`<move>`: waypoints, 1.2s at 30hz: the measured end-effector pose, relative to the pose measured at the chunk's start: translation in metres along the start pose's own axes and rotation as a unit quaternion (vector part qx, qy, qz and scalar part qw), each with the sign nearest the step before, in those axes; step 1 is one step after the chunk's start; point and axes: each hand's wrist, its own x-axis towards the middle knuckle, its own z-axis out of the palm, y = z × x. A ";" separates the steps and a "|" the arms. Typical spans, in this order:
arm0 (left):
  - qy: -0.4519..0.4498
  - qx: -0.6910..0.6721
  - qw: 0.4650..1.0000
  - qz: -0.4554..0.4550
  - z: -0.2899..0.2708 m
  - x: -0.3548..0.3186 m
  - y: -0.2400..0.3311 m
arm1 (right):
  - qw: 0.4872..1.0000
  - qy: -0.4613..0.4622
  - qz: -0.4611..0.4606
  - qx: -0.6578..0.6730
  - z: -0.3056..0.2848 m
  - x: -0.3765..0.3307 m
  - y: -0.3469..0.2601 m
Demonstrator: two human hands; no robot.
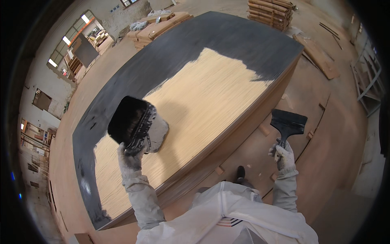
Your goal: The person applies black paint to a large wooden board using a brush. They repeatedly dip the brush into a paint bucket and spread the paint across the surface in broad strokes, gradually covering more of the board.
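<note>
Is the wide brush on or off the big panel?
Off: the gloved right hand holds the wide brush beyond the edge of the panel, with brown floor showing around it.

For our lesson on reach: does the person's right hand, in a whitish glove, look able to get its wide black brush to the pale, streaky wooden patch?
Probably yes: the right hand holds the brush right of the patch; only the brown board edge lies between, with no object blocking.

The large pale panel [203, 97] bears dark paint [183, 44] along three sides.
</note>
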 end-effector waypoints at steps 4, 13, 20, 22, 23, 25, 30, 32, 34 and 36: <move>-0.052 -0.021 0.998 -0.042 0.085 0.042 -0.070 | 0.999 -0.041 0.027 -0.007 -0.003 0.037 -0.075; -0.166 -0.033 0.976 -0.139 0.214 0.133 -0.185 | 0.973 -0.006 -0.129 -0.190 0.034 0.108 -0.174; -0.138 -0.034 0.980 -0.139 0.291 0.156 -0.230 | 0.910 -0.043 -0.210 -0.355 0.123 0.155 -0.263; -0.122 -0.020 0.980 -0.153 0.307 0.164 -0.235 | 0.801 -0.057 -0.349 -0.484 0.129 0.202 -0.269; -0.108 -0.011 0.982 -0.154 0.306 0.168 -0.233 | 0.735 -0.069 -0.412 -0.535 0.148 0.215 -0.271; -0.094 -0.001 0.985 -0.146 0.303 0.174 -0.233 | 0.683 -0.067 -0.353 -0.636 0.200 0.210 -0.288; -0.076 0.030 0.989 -0.127 0.311 0.159 -0.218 | 0.518 -0.116 -0.364 -0.765 0.300 0.213 -0.295; -0.038 0.070 0.988 -0.133 0.306 0.148 -0.210 | 0.452 -0.168 -0.378 -0.790 0.320 0.227 -0.295; 0.029 0.155 0.979 -0.133 0.299 0.125 -0.186 | 0.378 -0.205 -0.373 -0.822 0.342 0.242 -0.290; 0.051 0.037 0.997 -0.047 0.261 0.106 -0.182 | 0.278 -0.234 -0.298 -0.883 0.371 0.256 -0.280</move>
